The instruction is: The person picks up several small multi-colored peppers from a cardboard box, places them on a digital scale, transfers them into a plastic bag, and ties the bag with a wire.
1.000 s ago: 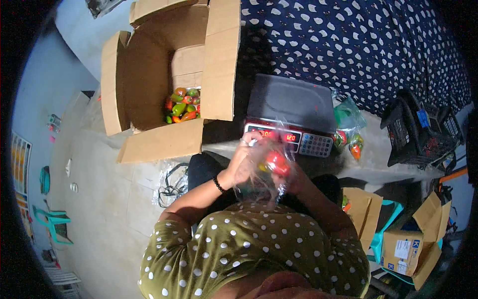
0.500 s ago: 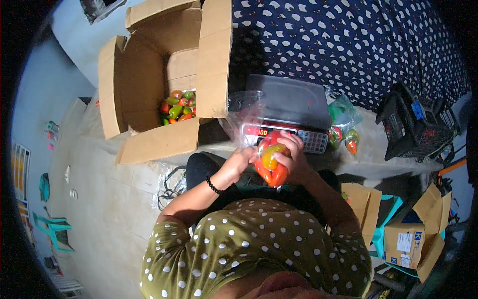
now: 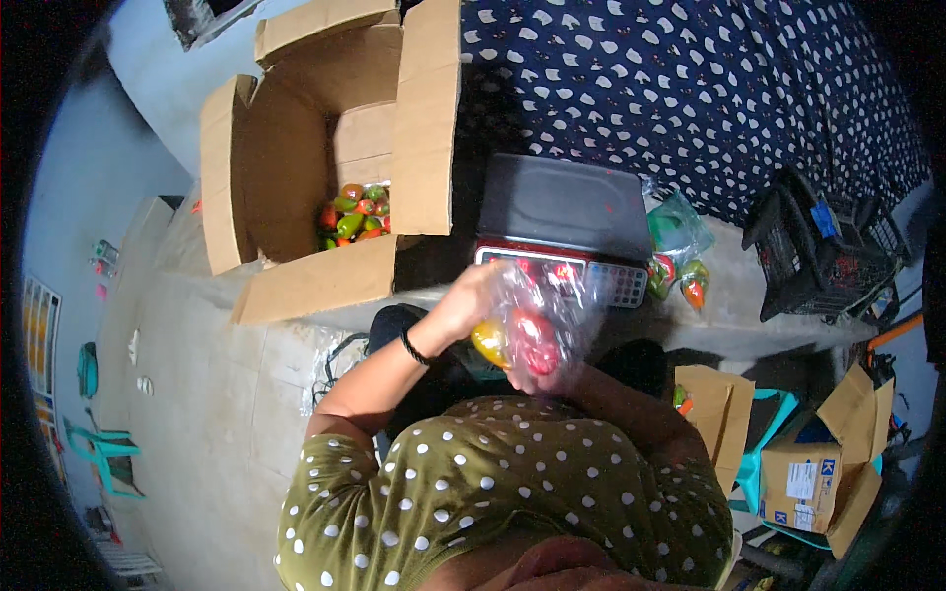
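Note:
In front of my body, between my hands, is a clear plastic bag of peppers (image 3: 533, 340), red ones and a yellow-orange one. My left hand (image 3: 467, 301), with a dark beaded bracelet at the wrist, is closed on the bag's upper left side. From below, my right hand (image 3: 552, 380) grips the bag; plastic and peppers hide most of its fingers. Just beyond stands a digital scale (image 3: 567, 202) with a bare dark platform, its display partly covered by the bag.
At the left, an open cardboard box (image 3: 424, 128) holds several bagged peppers (image 3: 357, 213). Right of the scale lie two small bags of peppers (image 3: 695, 284) and a green plastic bag (image 3: 680, 225). Farther right are a black crate (image 3: 813, 246) and more open boxes (image 3: 803, 478).
The bag has turned over in my hands, its loose plastic now spread toward the right. My right hand has dropped lower, behind the bag; my left hand has risen slightly.

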`<state>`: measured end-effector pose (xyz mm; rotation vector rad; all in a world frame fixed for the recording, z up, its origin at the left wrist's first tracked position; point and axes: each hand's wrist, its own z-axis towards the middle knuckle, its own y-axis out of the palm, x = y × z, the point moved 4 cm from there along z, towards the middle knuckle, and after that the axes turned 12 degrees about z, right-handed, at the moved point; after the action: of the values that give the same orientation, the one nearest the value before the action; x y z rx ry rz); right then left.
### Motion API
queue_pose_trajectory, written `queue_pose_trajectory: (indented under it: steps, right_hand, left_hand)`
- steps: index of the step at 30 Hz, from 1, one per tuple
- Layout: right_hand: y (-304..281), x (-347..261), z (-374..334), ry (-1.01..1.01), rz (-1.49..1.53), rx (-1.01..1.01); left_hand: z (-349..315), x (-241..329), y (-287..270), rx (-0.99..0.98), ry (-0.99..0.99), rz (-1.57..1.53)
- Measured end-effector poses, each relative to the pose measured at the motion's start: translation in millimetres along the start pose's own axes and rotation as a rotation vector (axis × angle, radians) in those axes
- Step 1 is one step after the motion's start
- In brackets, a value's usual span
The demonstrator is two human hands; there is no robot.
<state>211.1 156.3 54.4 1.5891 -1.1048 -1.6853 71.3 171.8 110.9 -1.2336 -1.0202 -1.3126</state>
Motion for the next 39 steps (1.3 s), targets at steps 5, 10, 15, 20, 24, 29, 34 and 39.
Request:
queue_pose_trajectory:
  steps: [5,10,15,20,24,29,34,39]
  right_hand:
    - [51,-46,-22,-0.488,-1.845,-0.053]
    - [94,-62,-3,-0.919,-2.277,-0.333]
    - [73,-79,-1,0.09,-2.307,-0.028]
    - [64,-68,-38,0.18,-1.719,0.039]
    - [97,-53,-41,0.119,-0.778,0.276]
    - [56,-63,-29,-0.673,-2.312,-0.114]
    - [33,-107,-28,0.087,-2.588,0.136]
    - [62,-167,3,-0.468,-2.731,0.211]
  left_hand:
    - [13,-9,-13,-0.357,-0.256,-0.722]
    - [-22,-28,26,-0.679,-0.601,-0.761]
    - [-38,-11,45,-0.679,-0.752,-0.268]
    - [-42,-5,44,-0.476,-0.173,0.184]
    - [-44,-1,48,-0.406,-0.386,-0.149]
    - [-42,-19,48,-0.481,-0.43,-0.41]
    - [-40,-17,30,-0.624,-0.293,-0.115]
    - [11,9,19,-0.102,-0.11,0.602]
